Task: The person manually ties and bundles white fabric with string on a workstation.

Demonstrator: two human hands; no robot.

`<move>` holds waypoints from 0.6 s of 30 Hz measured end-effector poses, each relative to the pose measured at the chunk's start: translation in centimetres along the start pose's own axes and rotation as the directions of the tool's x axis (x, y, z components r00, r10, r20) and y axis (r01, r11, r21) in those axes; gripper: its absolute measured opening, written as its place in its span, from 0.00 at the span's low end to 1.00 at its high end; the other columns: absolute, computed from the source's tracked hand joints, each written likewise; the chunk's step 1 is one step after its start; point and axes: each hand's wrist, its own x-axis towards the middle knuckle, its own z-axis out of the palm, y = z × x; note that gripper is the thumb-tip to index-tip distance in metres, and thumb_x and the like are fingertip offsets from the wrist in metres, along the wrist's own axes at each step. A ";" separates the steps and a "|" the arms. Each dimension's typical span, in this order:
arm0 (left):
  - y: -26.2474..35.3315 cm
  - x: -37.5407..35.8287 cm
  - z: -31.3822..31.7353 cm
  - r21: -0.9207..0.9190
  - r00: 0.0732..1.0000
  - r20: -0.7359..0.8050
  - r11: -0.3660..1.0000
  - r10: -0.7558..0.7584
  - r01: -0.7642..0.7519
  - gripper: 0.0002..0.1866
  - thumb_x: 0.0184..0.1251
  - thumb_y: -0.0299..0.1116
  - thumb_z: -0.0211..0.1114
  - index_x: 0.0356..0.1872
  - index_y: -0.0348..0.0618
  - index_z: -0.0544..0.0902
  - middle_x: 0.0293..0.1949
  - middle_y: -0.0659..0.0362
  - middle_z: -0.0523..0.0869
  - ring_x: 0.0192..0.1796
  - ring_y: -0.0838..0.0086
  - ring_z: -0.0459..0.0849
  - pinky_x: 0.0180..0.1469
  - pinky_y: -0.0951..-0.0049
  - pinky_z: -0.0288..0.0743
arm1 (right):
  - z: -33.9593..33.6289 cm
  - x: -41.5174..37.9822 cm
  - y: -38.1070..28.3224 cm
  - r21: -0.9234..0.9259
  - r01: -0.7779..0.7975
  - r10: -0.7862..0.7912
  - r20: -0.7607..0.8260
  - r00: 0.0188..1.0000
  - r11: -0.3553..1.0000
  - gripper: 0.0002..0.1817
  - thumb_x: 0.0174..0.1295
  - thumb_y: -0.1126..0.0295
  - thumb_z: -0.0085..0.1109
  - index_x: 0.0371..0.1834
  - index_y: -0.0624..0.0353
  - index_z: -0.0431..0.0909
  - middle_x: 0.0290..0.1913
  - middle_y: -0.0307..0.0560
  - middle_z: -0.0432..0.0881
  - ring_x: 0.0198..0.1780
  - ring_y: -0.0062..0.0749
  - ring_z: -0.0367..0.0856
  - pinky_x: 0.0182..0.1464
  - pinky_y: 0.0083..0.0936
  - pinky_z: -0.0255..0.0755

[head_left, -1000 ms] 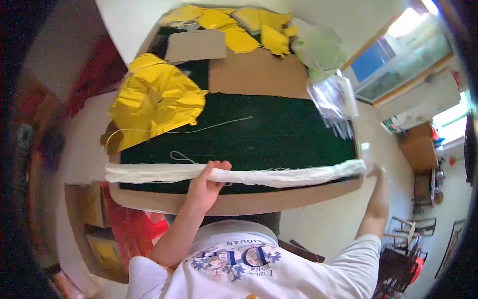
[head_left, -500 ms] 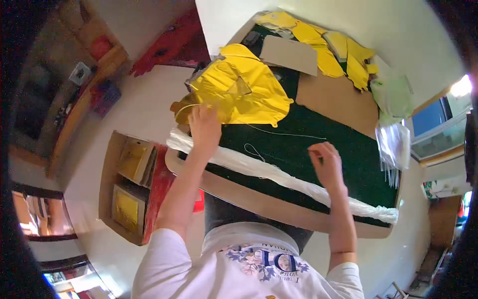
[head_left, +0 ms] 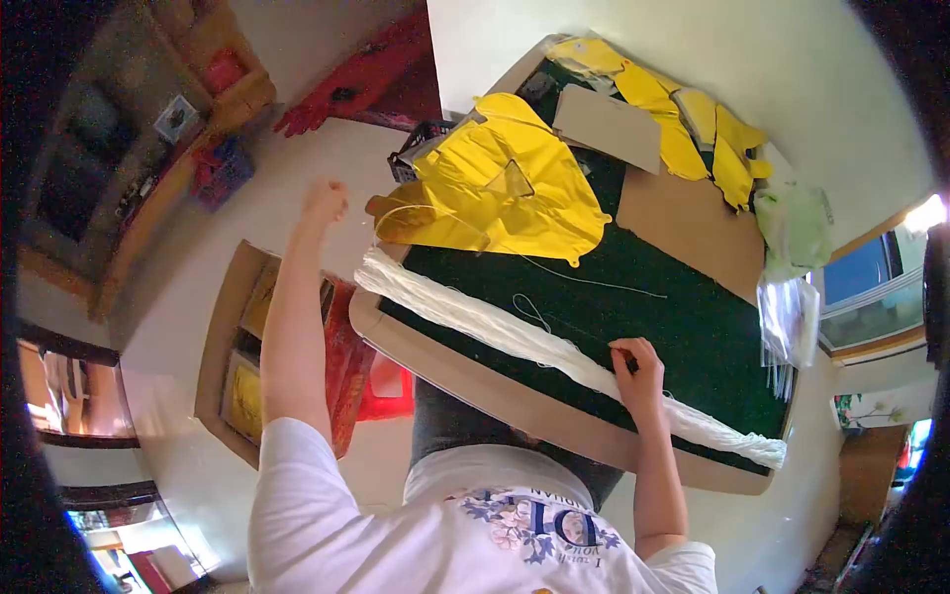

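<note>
My left hand (head_left: 327, 203) is raised out past the table's left side, its fingers curled closed; whatever they may hold is too small to see. Over the near part of the dark green table top (head_left: 475, 274), my right hand (head_left: 638, 368) has thumb and fingers pinched together, just above a long hank of white string (head_left: 515, 329). Any thread in that pinch cannot be made out. A yellow foil sheet (head_left: 534, 223) with a small triangular patch lies at the table's left. Loose string (head_left: 594, 283) trails from it to the right.
Flat cardboard (head_left: 683, 223) and more yellow foil pieces (head_left: 648, 94) lie toward the back. Clear plastic bags (head_left: 789, 317) hang at the right edge. Left of the table stands an open cardboard box (head_left: 213, 371), with a red stool (head_left: 386, 389) nearby.
My left hand has left the yellow foil and swung out to the left. My right hand has come slightly nearer to me, closer to the string hank. The view has shifted a little.
</note>
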 end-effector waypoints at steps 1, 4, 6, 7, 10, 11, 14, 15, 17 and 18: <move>0.3 -0.2 0.0 0.227 0.998 0.065 0.974 0.006 -0.020 0.10 0.57 0.36 0.57 0.31 0.41 0.81 0.24 0.53 0.81 0.28 0.66 0.81 0.34 0.66 0.76 | 0.4 -0.1 0.5 -0.018 0.024 -0.025 -0.016 1.000 1.000 0.06 0.52 0.80 0.57 0.34 0.61 0.77 0.30 0.47 0.76 0.33 0.39 0.75 0.37 0.29 0.69; -3.1 1.4 4.1 0.703 0.977 0.098 0.682 0.189 -0.202 0.11 0.57 0.37 0.58 0.31 0.39 0.81 0.23 0.55 0.81 0.25 0.71 0.79 0.32 0.72 0.75 | 1.0 -0.2 0.7 -0.108 0.086 -0.091 -0.044 0.995 0.990 0.06 0.52 0.79 0.57 0.33 0.60 0.77 0.29 0.47 0.75 0.35 0.42 0.74 0.38 0.32 0.69; -3.4 0.0 3.3 0.353 0.973 0.091 0.907 0.210 -0.229 0.11 0.57 0.38 0.58 0.29 0.40 0.81 0.23 0.56 0.81 0.25 0.73 0.78 0.31 0.72 0.74 | 1.0 -0.3 0.6 -0.132 0.095 -0.102 -0.049 0.994 0.987 0.06 0.51 0.79 0.57 0.33 0.60 0.76 0.29 0.48 0.75 0.35 0.44 0.74 0.38 0.33 0.68; -2.3 -1.3 2.6 0.151 0.972 0.087 0.961 0.219 -0.231 0.11 0.57 0.38 0.58 0.28 0.41 0.81 0.23 0.57 0.81 0.25 0.73 0.78 0.31 0.72 0.74 | 0.9 -0.2 0.5 -0.121 0.086 -0.093 -0.052 0.994 0.989 0.06 0.51 0.79 0.57 0.33 0.60 0.76 0.29 0.48 0.75 0.35 0.44 0.74 0.38 0.34 0.68; 0.3 -3.6 1.6 -0.851 0.994 0.036 0.518 -0.103 0.085 0.09 0.58 0.34 0.57 0.21 0.43 0.76 0.17 0.61 0.74 0.20 0.76 0.72 0.30 0.72 0.69 | 1.0 -0.3 0.6 -0.105 0.096 -0.102 -0.059 0.993 0.990 0.06 0.51 0.79 0.57 0.33 0.60 0.76 0.29 0.48 0.75 0.35 0.44 0.74 0.39 0.34 0.69; -0.8 -2.5 -0.2 -0.947 0.985 0.112 0.314 0.128 0.067 0.09 0.59 0.32 0.56 0.20 0.45 0.73 0.16 0.63 0.69 0.19 0.78 0.67 0.29 0.74 0.66 | 1.0 -0.2 0.6 -0.102 0.106 -0.112 -0.062 0.992 0.989 0.06 0.51 0.80 0.57 0.33 0.60 0.76 0.29 0.48 0.75 0.35 0.44 0.74 0.39 0.34 0.69; 2.9 -4.3 -3.5 -0.983 0.984 -0.176 0.052 0.035 -0.178 0.10 0.63 0.27 0.54 0.21 0.45 0.68 0.18 0.67 0.59 0.20 0.83 0.56 0.27 0.79 0.56 | 1.1 -0.3 0.8 -0.075 0.098 -0.104 -0.076 0.992 0.992 0.06 0.51 0.80 0.57 0.33 0.60 0.77 0.29 0.48 0.75 0.35 0.44 0.74 0.39 0.33 0.69; 3.1 -4.3 -5.1 -0.986 0.957 -0.100 0.100 0.271 -0.131 0.10 0.64 0.27 0.54 0.22 0.44 0.68 0.19 0.67 0.61 0.21 0.83 0.57 0.28 0.80 0.57 | 1.0 -0.4 0.9 -0.083 0.100 -0.106 -0.068 0.992 0.992 0.06 0.51 0.80 0.57 0.33 0.60 0.77 0.30 0.48 0.75 0.35 0.44 0.74 0.39 0.33 0.69; 4.5 -4.5 -7.3 -0.976 0.905 -0.037 0.180 0.423 -0.124 0.09 0.65 0.26 0.53 0.24 0.43 0.68 0.21 0.67 0.62 0.22 0.82 0.59 0.27 0.80 0.57 | 0.9 -0.2 0.9 -0.092 0.108 -0.113 -0.051 0.992 0.990 0.06 0.52 0.79 0.57 0.33 0.61 0.77 0.30 0.48 0.76 0.35 0.43 0.75 0.39 0.32 0.69; 5.7 -4.9 -7.8 -0.968 0.932 -0.065 0.205 0.355 -0.146 0.09 0.66 0.25 0.52 0.24 0.43 0.68 0.22 0.66 0.62 0.22 0.82 0.59 0.27 0.81 0.56 | 0.8 -0.2 0.6 -0.058 0.069 -0.072 -0.050 0.996 0.996 0.06 0.52 0.79 0.57 0.33 0.61 0.77 0.30 0.47 0.76 0.35 0.42 0.75 0.39 0.32 0.69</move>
